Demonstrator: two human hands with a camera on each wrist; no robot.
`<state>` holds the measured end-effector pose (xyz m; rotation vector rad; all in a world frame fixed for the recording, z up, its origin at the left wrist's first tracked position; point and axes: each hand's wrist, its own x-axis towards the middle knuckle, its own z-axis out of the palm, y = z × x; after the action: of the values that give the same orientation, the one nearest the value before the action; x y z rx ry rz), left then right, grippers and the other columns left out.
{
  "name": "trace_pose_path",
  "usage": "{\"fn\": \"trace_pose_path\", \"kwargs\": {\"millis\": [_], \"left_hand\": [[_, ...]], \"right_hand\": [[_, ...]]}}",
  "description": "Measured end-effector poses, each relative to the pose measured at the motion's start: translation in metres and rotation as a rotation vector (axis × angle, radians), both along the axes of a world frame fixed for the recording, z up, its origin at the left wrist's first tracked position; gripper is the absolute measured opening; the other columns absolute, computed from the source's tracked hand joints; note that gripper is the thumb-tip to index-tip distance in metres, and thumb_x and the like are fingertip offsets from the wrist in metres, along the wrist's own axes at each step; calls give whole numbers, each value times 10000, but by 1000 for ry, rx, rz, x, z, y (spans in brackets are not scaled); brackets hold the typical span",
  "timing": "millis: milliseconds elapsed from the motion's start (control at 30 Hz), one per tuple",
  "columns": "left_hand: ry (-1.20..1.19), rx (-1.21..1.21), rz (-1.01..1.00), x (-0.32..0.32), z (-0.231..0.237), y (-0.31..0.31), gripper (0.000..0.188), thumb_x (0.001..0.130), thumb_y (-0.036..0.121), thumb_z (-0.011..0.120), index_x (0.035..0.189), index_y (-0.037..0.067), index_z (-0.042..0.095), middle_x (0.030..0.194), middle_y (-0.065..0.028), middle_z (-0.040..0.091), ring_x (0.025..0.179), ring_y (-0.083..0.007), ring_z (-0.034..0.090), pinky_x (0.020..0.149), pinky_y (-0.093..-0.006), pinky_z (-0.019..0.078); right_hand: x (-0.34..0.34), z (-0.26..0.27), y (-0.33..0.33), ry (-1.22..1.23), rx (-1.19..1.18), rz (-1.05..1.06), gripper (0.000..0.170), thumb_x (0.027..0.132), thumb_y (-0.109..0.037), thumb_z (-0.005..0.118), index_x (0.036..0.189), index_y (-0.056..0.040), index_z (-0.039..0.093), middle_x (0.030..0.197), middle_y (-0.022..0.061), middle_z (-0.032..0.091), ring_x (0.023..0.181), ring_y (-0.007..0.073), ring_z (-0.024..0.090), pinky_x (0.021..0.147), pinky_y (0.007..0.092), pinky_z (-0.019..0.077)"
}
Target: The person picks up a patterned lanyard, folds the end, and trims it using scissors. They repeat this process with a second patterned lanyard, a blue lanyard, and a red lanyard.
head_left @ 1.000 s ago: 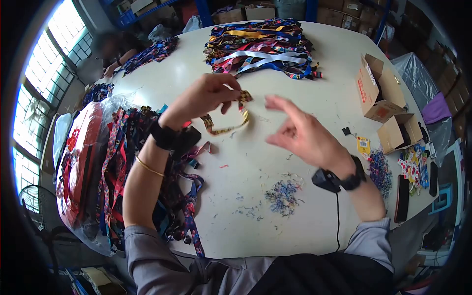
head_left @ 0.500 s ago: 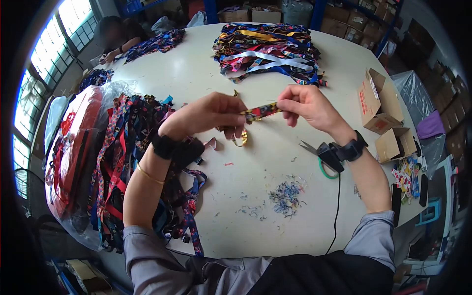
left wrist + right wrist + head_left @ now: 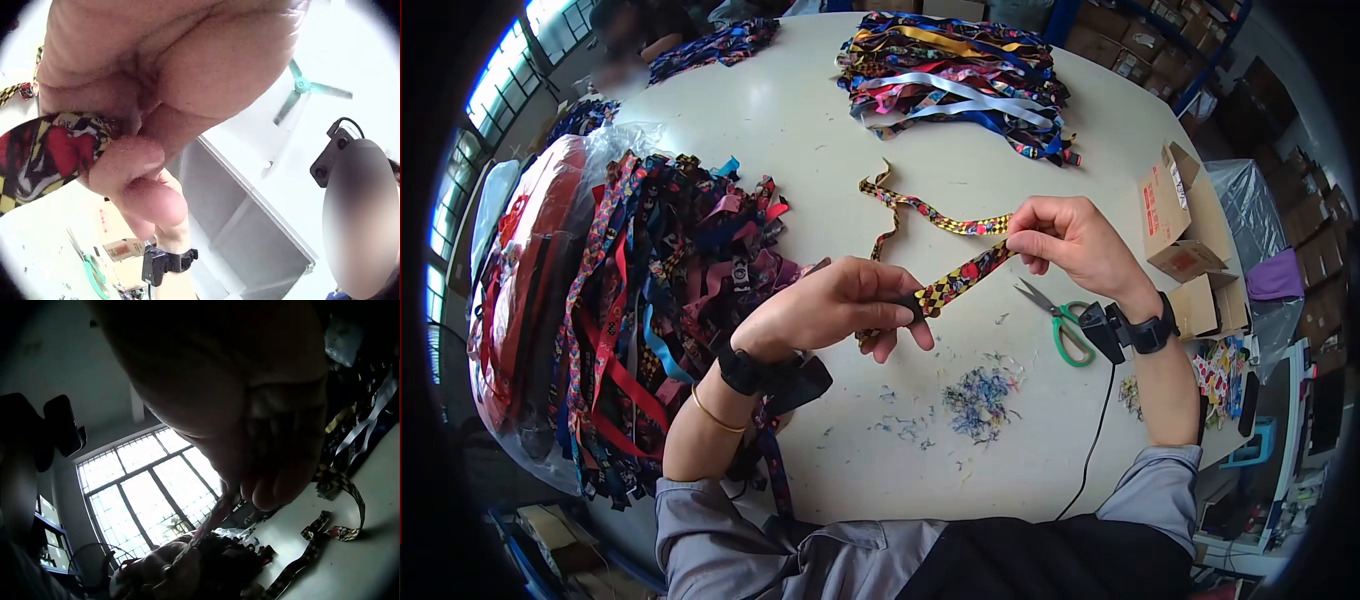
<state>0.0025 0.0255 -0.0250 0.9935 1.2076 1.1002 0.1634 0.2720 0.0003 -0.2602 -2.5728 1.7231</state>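
Observation:
A lanyard strap (image 3: pixel 962 283) with a yellow and black checked print and red figures is stretched between both hands. My left hand (image 3: pixel 835 308) pinches its lower end between thumb and fingers, where a small dark piece shows. The right hand (image 3: pixel 1068 242) pinches the strap higher up, to the right. From there the rest of the lanyard loops back over the white table toward the far left. In the left wrist view the strap's printed face (image 3: pixel 53 156) runs up to the fingers. The right wrist view is dark, with the loose loop (image 3: pixel 359 509) beside the hand.
Green-handled scissors (image 3: pixel 1068 338) lie by the right wrist. Thread scraps (image 3: pixel 982 402) are scattered in front. Lanyards are heaped at left (image 3: pixel 670 290) and laid in a stack (image 3: pixel 960 85) at the back. Cardboard boxes (image 3: pixel 1170 225) stand at right. A person (image 3: pixel 625 45) is at far left.
The right hand, empty a second ago, took hold of the lanyard. The hands then moved apart, drawing out a longer stretch. My left hand has come lower and nearer; the scissors now show fully.

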Motion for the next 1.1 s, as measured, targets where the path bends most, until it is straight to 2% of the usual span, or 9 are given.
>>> {"fn": "trace_pose_path", "kwargs": {"millis": [133, 333, 433, 567, 700, 733, 833, 867, 1100], "left_hand": [[-24, -29, 22, -1, -12, 3, 108, 991, 70, 516, 1016, -8, 586, 914, -75, 709, 593, -56, 528, 580, -204, 463], [-142, -79, 151, 9, -25, 9, 106, 1002, 86, 505, 1047, 24, 578, 835, -38, 682, 580, -33, 475, 537, -177, 389], [-184, -80, 131, 10, -23, 10, 126, 1005, 129, 525, 1036, 28, 594, 856, -7, 684, 578, -24, 436, 534, -187, 369], [-193, -50, 122, 11, -24, 10, 150, 1001, 122, 533, 1082, 15, 599, 868, 0, 675, 592, -15, 433, 540, -182, 364], [518, 165, 333, 18, -25, 8, 234, 881, 60, 678, 1088, 5, 584, 864, -54, 664, 687, -87, 565, 632, -262, 465], [600, 24, 357, 20, -12, 8, 325, 811, 21, 713, 1103, 16, 571, 902, -105, 640, 774, -184, 635, 704, -323, 498], [824, 200, 418, 20, -17, 7, 358, 786, -46, 695, 1120, 29, 590, 985, -98, 618, 728, -164, 599, 683, -292, 485], [906, 245, 431, 19, -20, 6, 387, 761, -49, 695, 1124, 44, 600, 980, -112, 601, 727, -239, 601, 678, -323, 482], [1076, 257, 453, 16, -17, 6, 376, 835, -24, 630, 1204, 24, 580, 935, -148, 558, 757, -326, 591, 680, -396, 468]], "right_hand": [[-4, -6, 2, -34, 14, 6, 122, 935, -125, 632, 925, -4, 630, 713, -13, 598, 644, 50, 552, 588, 210, 471], [27, -12, 8, 71, 738, -202, 207, 833, -129, 710, 973, -3, 624, 868, 133, 663, 750, 312, 656, 717, 391, 515], [64, -12, 10, -332, 848, -114, 266, 800, -148, 733, 986, 5, 621, 989, 203, 637, 850, 383, 642, 784, 438, 502], [97, -38, 1, -518, 967, -80, 306, 781, -166, 746, 973, 32, 613, 992, 224, 613, 898, 384, 635, 808, 437, 502], [111, -54, -3, -443, 992, -198, 326, 749, -156, 762, 976, 27, 618, 969, 215, 609, 916, 393, 622, 825, 437, 497], [111, -55, -4, -419, 1004, -223, 339, 740, -149, 767, 999, 17, 624, 970, 205, 612, 923, 386, 619, 832, 431, 490], [108, -63, -2, -413, 1023, -221, 352, 724, -137, 777, 1011, 6, 630, 972, 188, 615, 934, 376, 615, 837, 426, 483], [108, -64, 0, -423, 1027, -208, 350, 722, -134, 779, 1006, 6, 630, 973, 184, 614, 937, 375, 614, 837, 426, 483], [106, -66, 5, -414, 1019, -223, 250, 763, -133, 709, 926, 29, 610, 890, 209, 630, 867, 378, 646, 798, 437, 508]]}}
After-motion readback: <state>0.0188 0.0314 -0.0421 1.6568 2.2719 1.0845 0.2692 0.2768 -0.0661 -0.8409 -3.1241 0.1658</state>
